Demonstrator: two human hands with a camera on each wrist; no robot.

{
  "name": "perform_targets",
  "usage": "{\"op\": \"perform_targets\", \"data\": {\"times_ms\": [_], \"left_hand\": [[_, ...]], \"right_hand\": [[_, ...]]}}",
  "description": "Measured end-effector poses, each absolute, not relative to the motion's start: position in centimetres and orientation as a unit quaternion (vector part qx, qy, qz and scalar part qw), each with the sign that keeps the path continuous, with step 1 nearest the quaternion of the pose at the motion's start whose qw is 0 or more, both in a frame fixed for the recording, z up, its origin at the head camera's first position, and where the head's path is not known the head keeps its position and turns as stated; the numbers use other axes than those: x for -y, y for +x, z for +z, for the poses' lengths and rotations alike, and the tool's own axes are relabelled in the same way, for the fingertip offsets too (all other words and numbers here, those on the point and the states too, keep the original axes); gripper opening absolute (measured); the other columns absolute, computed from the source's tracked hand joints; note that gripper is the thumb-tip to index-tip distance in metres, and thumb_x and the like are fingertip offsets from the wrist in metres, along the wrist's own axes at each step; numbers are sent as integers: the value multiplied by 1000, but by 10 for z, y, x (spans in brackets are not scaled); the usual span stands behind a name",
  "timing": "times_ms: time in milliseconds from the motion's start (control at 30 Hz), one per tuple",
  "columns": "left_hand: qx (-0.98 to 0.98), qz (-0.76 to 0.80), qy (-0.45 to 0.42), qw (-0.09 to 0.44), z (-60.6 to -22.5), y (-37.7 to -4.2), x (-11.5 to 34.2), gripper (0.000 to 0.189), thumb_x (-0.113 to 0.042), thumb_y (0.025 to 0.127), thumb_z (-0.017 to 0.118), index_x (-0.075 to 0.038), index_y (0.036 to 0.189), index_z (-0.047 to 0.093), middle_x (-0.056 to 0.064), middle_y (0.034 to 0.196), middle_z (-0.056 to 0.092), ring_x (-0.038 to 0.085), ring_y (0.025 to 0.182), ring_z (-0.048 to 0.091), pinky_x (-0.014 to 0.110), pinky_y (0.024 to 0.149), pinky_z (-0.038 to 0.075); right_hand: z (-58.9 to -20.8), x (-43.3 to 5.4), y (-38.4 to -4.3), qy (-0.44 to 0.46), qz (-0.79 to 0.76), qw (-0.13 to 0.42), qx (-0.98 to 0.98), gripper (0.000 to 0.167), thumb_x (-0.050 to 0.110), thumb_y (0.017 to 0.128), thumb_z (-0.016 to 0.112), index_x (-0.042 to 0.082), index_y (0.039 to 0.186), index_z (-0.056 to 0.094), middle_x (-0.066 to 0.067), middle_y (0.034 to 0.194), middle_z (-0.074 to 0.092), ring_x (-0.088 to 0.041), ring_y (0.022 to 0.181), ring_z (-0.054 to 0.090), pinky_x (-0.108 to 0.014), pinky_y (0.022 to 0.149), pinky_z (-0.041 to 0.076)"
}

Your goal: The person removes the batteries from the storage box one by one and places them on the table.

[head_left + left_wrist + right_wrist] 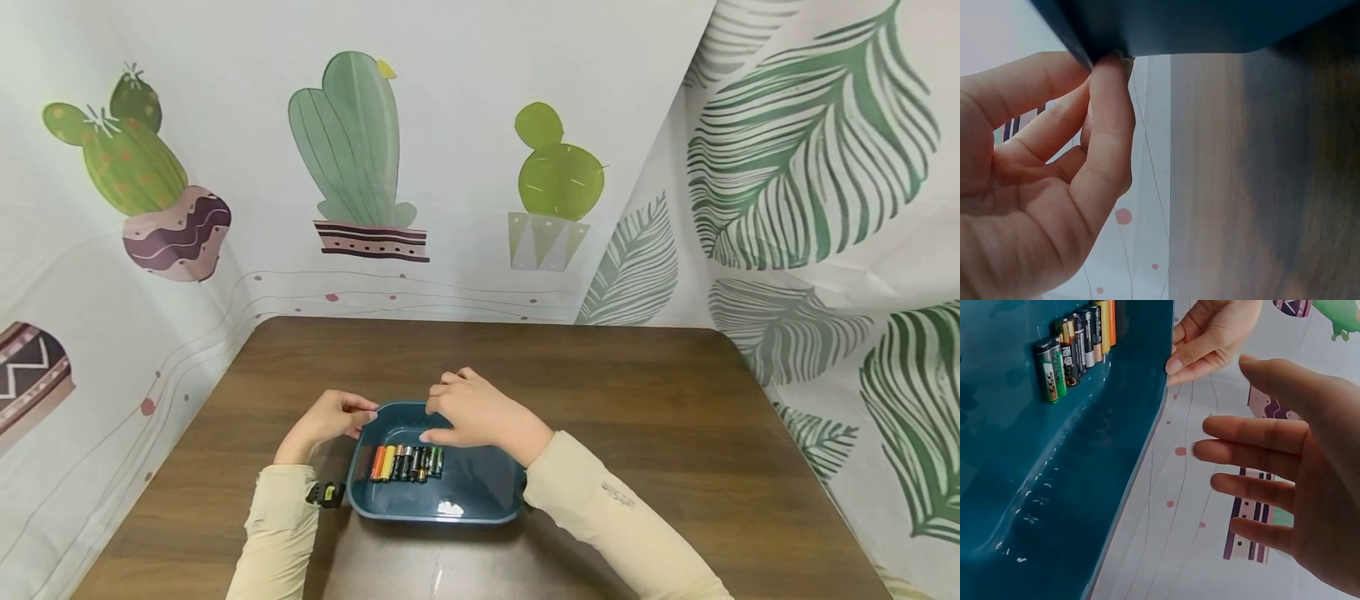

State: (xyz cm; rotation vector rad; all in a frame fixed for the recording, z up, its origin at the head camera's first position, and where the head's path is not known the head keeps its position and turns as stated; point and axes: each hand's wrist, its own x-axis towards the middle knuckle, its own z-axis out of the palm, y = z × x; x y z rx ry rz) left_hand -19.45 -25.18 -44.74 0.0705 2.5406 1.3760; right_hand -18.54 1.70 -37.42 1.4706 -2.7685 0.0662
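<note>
A dark blue-green tray (480, 487) with raised walls stands on the table in the head view. Several batteries (407, 463), in orange, yellow, black and green, lie side by side in a row on its left half. At the tray's far left corner my left hand (336, 421) pinches the rim between thumb and fingers; the left wrist view shows this pinch from below. Over the far part of the tray, my right hand (472, 414) hovers with nothing in it. In the right wrist view, the right hand's fingers (1254, 450) are extended and spread apart.
The brown wooden table (637, 400) surrounds the tray. Behind it hangs a white cloth (465, 150) printed with cacti and leaves. A small black device (326, 495) is strapped at the left wrist, beside the tray's left wall.
</note>
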Motion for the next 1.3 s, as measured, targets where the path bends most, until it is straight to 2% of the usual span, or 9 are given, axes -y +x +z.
{"op": "perform_targets", "data": {"times_ms": [233, 400, 467, 600, 833, 1000, 1167, 1300], "left_hand": [[-865, 484, 23, 128, -446, -194, 252, 20, -4, 91, 64, 9, 105, 68, 13, 91, 68, 19, 74, 64, 37, 67, 57], [-864, 487, 20, 129, -444, -194, 251, 20, -4, 90, 64, 9, 106, 68, 14, 92, 69, 19, 74, 64, 37, 67, 57], [-865, 485, 19, 128, -444, -194, 251, 21, -4, 90, 64, 9, 106, 68, 13, 92, 69, 19, 74, 64, 37, 66, 57], [-866, 483, 18, 127, -445, -194, 252, 21, -4, 90, 64, 9, 106, 68, 13, 92, 69, 19, 73, 64, 38, 66, 57], [-864, 486, 17, 127, -446, -195, 251, 20, -4, 90, 64, 9, 105, 68, 13, 92, 68, 18, 73, 63, 38, 67, 57], [-865, 485, 20, 128, -446, -195, 251, 19, -3, 91, 63, 9, 105, 68, 13, 92, 68, 18, 74, 63, 38, 67, 58], [-866, 483, 19, 127, -446, -196, 251, 19, -3, 91, 63, 9, 105, 68, 12, 91, 68, 18, 74, 63, 38, 67, 58], [-866, 483, 19, 128, -446, -196, 251, 19, -3, 91, 63, 9, 105, 68, 12, 91, 68, 18, 74, 63, 38, 67, 58]], "right_hand": [[-376, -5, -186, 462, -19, -22, 887, 33, 50, 89, 63, 20, 98, 75, 10, 96, 66, -12, 89, 48, -35, 87, 39], [-385, 3, -188, 454, -43, -45, 889, 31, 51, 87, 66, 21, 90, 74, 11, 90, 66, -13, 94, 52, -43, 103, 36], [-389, 7, -189, 450, -45, -57, 890, 30, 50, 86, 67, 21, 85, 72, 12, 84, 64, -13, 96, 54, -46, 108, 32], [-397, 16, -191, 443, -55, -74, 892, 29, 50, 84, 69, 22, 75, 68, 14, 72, 59, -12, 93, 55, -46, 108, 31], [-404, 27, -192, 433, -88, -92, 893, 28, 50, 84, 70, 23, 79, 70, 12, 81, 65, -14, 100, 57, -44, 109, 30], [-405, 29, -190, 433, -103, -81, 892, 27, 51, 83, 70, 23, 82, 71, 11, 90, 68, -15, 107, 56, -44, 110, 29], [-404, 29, -187, 435, -115, -65, 891, 28, 52, 81, 72, 24, 83, 71, 12, 88, 67, -14, 99, 55, -41, 104, 33], [-403, 29, -185, 439, -118, -64, 888, 28, 52, 80, 73, 25, 81, 71, 12, 82, 66, -12, 93, 54, -36, 93, 37]]}}
